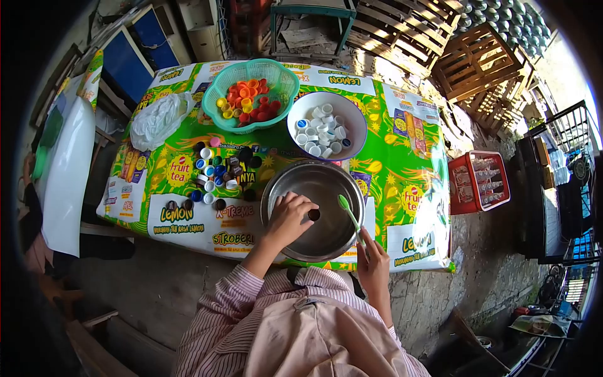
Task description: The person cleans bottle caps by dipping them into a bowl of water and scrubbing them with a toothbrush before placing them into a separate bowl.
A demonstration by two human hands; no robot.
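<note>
My left hand point(288, 217) is over the steel bowl point(270, 188), its thumb and finger pinching a dark brown bottle cap point(313, 215). In my right hand point(373, 261) is a green and white toothbrush point(350, 212), gripped by the handle near the bowl's right rim. The brush head points up and left over the bowl, apart from the cap. Left of the bowl, loose bottle caps point(218, 170) in blue, white, brown and black lie on the printed tablecloth point(402, 169).
A green plastic basket point(217, 81) holds red, orange and yellow caps. Beside it stands a white enamel basin point(359, 119) of mostly white caps. A clear plastic bag point(162, 120) lies at the left. A red crate point(461, 188) and wooden pallets point(477, 63) are beyond the table.
</note>
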